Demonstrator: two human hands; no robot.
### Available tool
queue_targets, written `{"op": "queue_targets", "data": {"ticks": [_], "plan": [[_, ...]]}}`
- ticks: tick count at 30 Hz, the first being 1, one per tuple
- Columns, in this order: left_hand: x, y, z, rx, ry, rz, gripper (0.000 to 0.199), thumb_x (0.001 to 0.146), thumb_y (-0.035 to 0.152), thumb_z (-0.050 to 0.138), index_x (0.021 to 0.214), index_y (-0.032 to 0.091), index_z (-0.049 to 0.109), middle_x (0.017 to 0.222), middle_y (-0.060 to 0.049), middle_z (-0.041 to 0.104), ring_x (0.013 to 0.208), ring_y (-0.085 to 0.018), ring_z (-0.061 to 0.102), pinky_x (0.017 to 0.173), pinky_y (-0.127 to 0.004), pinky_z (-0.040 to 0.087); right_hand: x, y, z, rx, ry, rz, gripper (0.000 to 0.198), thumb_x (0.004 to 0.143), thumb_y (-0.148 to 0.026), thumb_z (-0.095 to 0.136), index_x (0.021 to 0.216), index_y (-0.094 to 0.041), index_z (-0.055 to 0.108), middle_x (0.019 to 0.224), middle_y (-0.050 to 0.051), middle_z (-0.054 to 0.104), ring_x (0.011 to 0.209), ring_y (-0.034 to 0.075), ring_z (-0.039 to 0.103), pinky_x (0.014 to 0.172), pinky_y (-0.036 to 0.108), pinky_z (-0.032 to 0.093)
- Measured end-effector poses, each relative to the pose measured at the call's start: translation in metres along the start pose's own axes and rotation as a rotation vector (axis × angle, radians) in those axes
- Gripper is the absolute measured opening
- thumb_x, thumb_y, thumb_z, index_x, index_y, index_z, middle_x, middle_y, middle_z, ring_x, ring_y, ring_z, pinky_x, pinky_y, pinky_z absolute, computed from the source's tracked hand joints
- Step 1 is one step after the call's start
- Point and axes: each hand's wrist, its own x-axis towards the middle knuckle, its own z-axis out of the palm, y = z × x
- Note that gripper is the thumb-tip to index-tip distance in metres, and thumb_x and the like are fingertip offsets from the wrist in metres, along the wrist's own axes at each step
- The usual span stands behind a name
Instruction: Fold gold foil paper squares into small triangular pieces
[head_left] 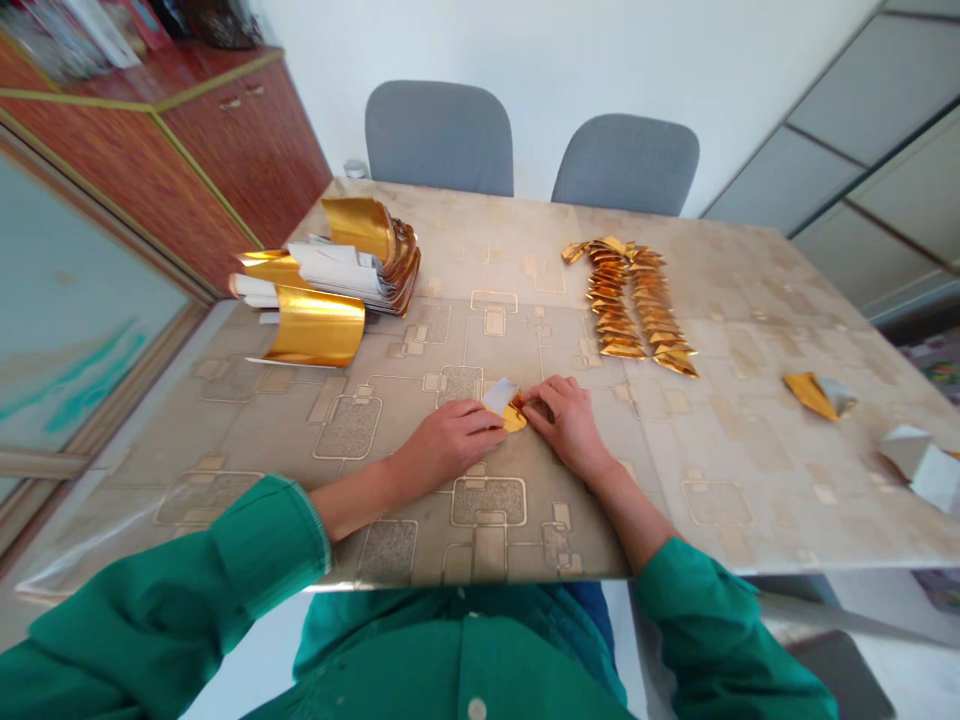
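Observation:
A small piece of gold foil paper, partly folded with its white back showing, lies on the table between my hands. My left hand presses on its left side, fingers held together over the paper's edge. At the right side, my right hand pinches a folded corner between thumb and forefinger, the other fingers curled. Farther off to the right stand two rows of folded gold paper pieces, packed closely together. To the left is a stack of gold paper sheets, some curled and some with white sides up.
The table has a patterned cover. Two partly folded papers, one gold and one mostly white, lie near its right side. Two grey chairs stand beyond the far edge. A wooden cabinet is at the left.

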Motion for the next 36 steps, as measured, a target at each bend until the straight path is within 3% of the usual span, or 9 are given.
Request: {"op": "queue_targets", "data": {"ticks": [6,13,23,25,29,32,36], "plan": [[0.006,-0.004,-0.001,-0.065,0.007,-0.016,0.021,0.100,0.022,0.052,0.104,0.018,0.072,0.105,-0.006,0.072,0.094,-0.018,0.062,0.084,-0.032,0.052,0.000,-0.006,-0.005,-0.131,-0.042,-0.017,0.018,0.094,-0.030,0.061,0.110,-0.027,0.069,0.098,0.005,0.064,0.097,0.024,0.052,0.083,0.036,0.034],[0.008,-0.003,0.000,-0.098,0.020,-0.016,0.024,0.102,0.022,0.049,0.103,0.017,0.072,0.102,-0.005,0.072,0.091,-0.017,0.062,0.083,-0.032,0.051,-0.001,-0.016,-0.011,-0.326,-0.037,-0.083,0.018,0.097,-0.032,0.055,0.103,-0.028,0.071,0.096,0.007,0.064,0.093,0.024,0.050,0.083,0.037,0.032],[0.017,-0.005,-0.004,-0.228,0.010,-0.138,0.019,0.098,0.025,0.056,0.089,0.017,0.070,0.094,-0.004,0.069,0.089,-0.018,0.060,0.082,-0.030,0.048,-0.009,-0.007,-0.010,-0.261,-0.045,-0.099,0.026,0.093,-0.035,0.063,0.117,-0.025,0.068,0.102,0.007,0.062,0.097,0.024,0.051,0.083,0.035,0.037],[0.019,-0.005,-0.005,-0.183,0.038,-0.206,0.015,0.095,0.030,0.062,0.096,0.017,0.070,0.104,-0.007,0.067,0.097,-0.021,0.059,0.086,-0.035,0.049,-0.010,-0.006,-0.011,-0.260,-0.043,-0.121,0.027,0.094,-0.036,0.061,0.119,-0.026,0.068,0.102,0.007,0.061,0.097,0.024,0.051,0.084,0.036,0.037],[0.019,-0.007,-0.007,-0.089,0.058,-0.281,0.045,0.086,0.041,0.072,0.122,0.015,0.061,0.137,-0.015,0.057,0.125,-0.031,0.050,0.106,-0.050,0.039,-0.008,-0.005,-0.013,-0.270,-0.052,-0.166,0.027,0.097,-0.038,0.057,0.120,-0.028,0.068,0.100,0.007,0.061,0.095,0.023,0.051,0.085,0.037,0.037],[0.017,-0.009,-0.004,-0.112,0.016,-0.257,0.043,0.089,0.037,0.069,0.124,0.017,0.058,0.134,-0.012,0.061,0.123,-0.029,0.053,0.110,-0.051,0.035,-0.006,-0.005,-0.013,-0.262,-0.055,-0.163,0.028,0.097,-0.037,0.056,0.120,-0.028,0.069,0.098,0.007,0.060,0.094,0.023,0.050,0.084,0.037,0.037],[0.016,-0.010,0.000,-0.180,-0.006,-0.257,0.038,0.090,0.032,0.067,0.123,0.015,0.058,0.124,-0.011,0.065,0.115,-0.026,0.058,0.104,-0.045,0.042,-0.006,-0.002,-0.011,-0.188,-0.056,-0.144,0.030,0.096,-0.035,0.059,0.123,-0.027,0.068,0.100,0.008,0.060,0.095,0.023,0.050,0.083,0.037,0.039]]}}
